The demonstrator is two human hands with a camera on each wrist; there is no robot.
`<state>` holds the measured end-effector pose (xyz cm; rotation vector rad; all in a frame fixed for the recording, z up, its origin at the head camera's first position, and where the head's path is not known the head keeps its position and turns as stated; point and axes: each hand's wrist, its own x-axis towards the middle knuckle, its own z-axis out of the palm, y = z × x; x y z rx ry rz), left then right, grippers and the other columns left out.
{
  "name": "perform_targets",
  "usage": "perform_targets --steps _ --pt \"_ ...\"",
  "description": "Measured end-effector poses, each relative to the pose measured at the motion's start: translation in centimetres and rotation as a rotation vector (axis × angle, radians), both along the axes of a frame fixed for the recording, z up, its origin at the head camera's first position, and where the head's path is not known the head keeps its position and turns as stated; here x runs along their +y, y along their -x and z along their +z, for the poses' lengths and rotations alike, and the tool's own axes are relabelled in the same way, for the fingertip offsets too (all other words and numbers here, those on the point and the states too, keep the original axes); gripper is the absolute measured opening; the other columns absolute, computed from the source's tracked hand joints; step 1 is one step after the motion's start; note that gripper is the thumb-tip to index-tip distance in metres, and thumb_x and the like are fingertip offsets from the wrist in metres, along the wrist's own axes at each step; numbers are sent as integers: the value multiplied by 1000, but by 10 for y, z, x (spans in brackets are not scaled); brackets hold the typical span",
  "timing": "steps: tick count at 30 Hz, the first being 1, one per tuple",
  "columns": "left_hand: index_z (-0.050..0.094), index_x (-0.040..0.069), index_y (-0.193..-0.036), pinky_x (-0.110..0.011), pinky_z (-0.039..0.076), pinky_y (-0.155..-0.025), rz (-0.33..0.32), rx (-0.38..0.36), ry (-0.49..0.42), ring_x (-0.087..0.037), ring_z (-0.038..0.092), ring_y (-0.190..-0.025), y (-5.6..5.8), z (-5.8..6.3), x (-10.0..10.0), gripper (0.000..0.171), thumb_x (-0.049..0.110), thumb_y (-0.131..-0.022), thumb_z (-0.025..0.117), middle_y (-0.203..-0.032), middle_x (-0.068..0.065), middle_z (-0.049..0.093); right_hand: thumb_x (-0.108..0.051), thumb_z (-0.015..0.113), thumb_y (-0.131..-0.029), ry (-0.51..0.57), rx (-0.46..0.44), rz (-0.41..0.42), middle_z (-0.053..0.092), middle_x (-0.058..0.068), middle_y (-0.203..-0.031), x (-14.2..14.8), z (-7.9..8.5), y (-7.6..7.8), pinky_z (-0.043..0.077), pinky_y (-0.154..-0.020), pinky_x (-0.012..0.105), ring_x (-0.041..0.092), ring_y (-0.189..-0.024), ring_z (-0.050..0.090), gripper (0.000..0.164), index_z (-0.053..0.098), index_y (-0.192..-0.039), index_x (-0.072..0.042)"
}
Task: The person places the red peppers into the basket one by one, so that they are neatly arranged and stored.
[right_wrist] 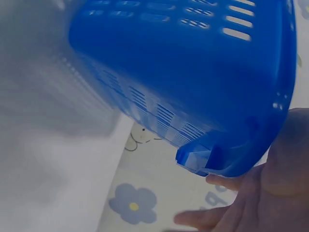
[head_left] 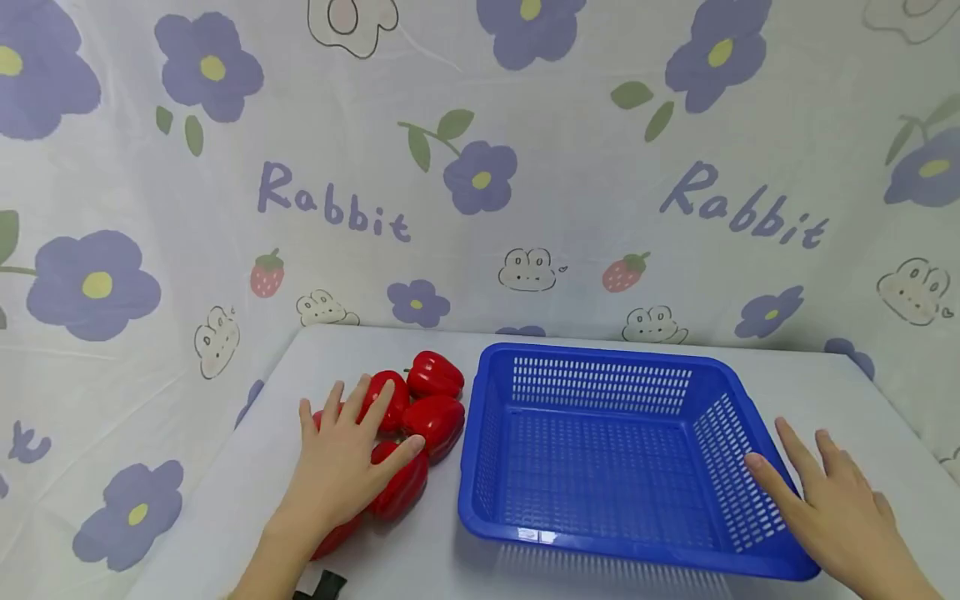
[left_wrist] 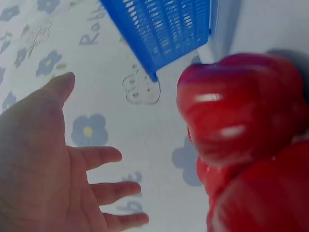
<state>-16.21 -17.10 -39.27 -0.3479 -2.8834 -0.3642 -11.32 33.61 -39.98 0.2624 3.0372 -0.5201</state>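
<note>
while the nearer left grip (head_left: 333,467) spreads wide and empty, the red peppers (head_left: 437,423) lie beneath and mostly right of it; the blue basket (head_left: 637,554) sits left of the wide-spread right grip (head_left: 840,508).

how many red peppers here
6 visible: back pepper, one left of it, one in front; three around the left hand: one near thumb, one behind fingers, one near wrist; more may be hidden.
</note>
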Motion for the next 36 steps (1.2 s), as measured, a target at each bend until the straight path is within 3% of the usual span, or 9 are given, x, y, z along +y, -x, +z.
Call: perform_targets --steps 4,8,11,16,21,25,30,34,36 --pt "33 15 -154 -71 11 -107 -7 -26 -93 -45 22 -140 -3 -3 -20 89 73 -88 47 -155 -18 30 -61 35 -100 106 -68 35 18 50 -139 7 0 1 29 -88 78 70 -121 23 91 7 -151 9" --pt "33 14 -154 -67 28 -104 -41 -57 -179 -41 28 -138 -9 -9 -44 87 67 -89 55 -154 -15 33 -62 36 -99 254 -137 10 21 46 -142 10 -6 -1 37 -89 71 65 -124 28 92 7 -152 8" --pt "33 16 -154 -65 40 -96 -70 -108 -225 -37 31 -137 -14 -13 -60 85 64 -89 59 -153 -12 35 -55 38 -102 358 -101 3 21 45 -143 13 -14 -4 37 -92 68 64 -125 29 84 8 -153 5" --pt "35 22 -154 -66 44 -90 -80 -191 -308 -34 35 -135 -21 -21 -83 83 61 -86 64 -150 -8 40 -45 40 -105 497 -8 -23 29 44 -142 17 -27 -8 50 -86 54 58 -123 40 73 13 -155 0" --pt "48 18 -147 -63 49 -85 -106 -217 -433 -37 44 -129 -26 -30 -99 76 48 -83 76 -142 -8 51 -46 46 -102 644 14 -99 35 40 -142 17 -32 -10 58 -75 36 32 -104 64 74 16 -156 -6" --pt "55 16 -141 -61 50 -85 -122 -228 -492 -36 50 -125 -28 -36 -107 74 42 -78 83 -135 -4 58 -51 47 -100 741 -2 -145 31 37 -145 18 -36 -8 58 -76 34 16 -100 63 77 14 -158 -12" --pt "57 16 -140 -54 52 -86 -125 -311 -554 -37 54 -121 -27 -41 -110 72 38 -77 84 -133 -4 60 -56 48 -98 862 -24 -177 26 35 -148 20 -43 -9 58 -77 38 0 -92 59 79 10 -159 -23" --pt "54 14 -142 -46 54 -87 -152 -360 -614 -35 55 -119 -25 -45 -110 71 33 -79 83 -133 -6 60 -52 54 -97 1009 -31 -208 58 9 -125 23 -47 -13 58 -74 42 5 -87 63 75 15 -158 -32" --pt "52 11 -143 -43 55 -85 -163 -384 -644 -36 55 -119 -23 -47 -111 72 29 -80 83 -134 -9 59 -48 56 -97 1089 -34 -224 62 -11 -108 23 -48 -13 58 -72 45 10 -85 66 72 18 -157 -35"
